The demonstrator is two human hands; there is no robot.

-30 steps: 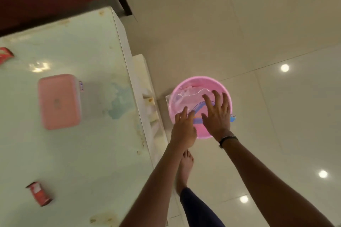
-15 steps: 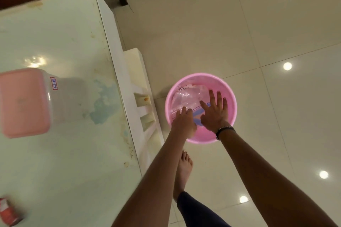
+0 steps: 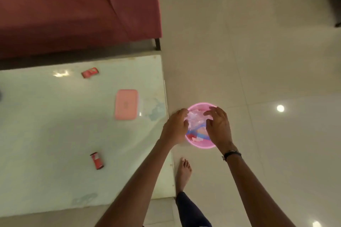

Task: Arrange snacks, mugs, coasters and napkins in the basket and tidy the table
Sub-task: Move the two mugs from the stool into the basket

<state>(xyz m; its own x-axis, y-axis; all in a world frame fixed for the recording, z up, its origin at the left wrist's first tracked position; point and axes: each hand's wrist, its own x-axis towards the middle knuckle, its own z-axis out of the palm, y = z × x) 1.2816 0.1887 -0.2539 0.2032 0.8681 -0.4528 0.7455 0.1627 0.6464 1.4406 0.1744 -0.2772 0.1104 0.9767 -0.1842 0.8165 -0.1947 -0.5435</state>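
Right of centre in the frame, a round pink basket [image 3: 201, 146] sits on the pale tiled floor [image 3: 258, 61] just beside the table [image 3: 55, 134] edge; both hands reach into it, the left hand [image 3: 176, 127] and the right hand [image 3: 218, 125] each with fingers curled onto a crumpled clear plastic bag [image 3: 195, 119] at the basket's top; blue and red items lie beneath, too blurred to name; on the table, left of the basket, lie a pink lidded box [image 3: 126, 104] and two red snack packets, one [image 3: 90, 72] toward the upper left, one [image 3: 97, 160] lower down; a maroon sofa [image 3: 73, 5] fills the upper left.
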